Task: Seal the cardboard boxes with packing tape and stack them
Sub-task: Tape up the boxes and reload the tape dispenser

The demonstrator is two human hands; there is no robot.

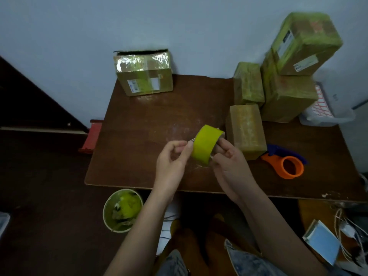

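A yellow-green roll of packing tape (206, 143) is held above the middle of the brown table (139, 140). My right hand (229, 162) grips the roll, with fingers through its core. My left hand (172, 160) pinches at the roll's left edge with thumb and fingertips. A small cardboard box (246, 130) stands just right of the roll. Another small taped box (248, 84) stands behind it. At the back right a taped box (304, 42) sits on a larger box (286, 98). One more box (144, 73) stands at the back left against the wall.
An orange and blue tape dispenser (286, 162) lies right of the small box. A clear tub (326, 114) sits at the table's right edge. Below the front edge stands a round bin (122, 211) with tape scraps. My knees are under the table.
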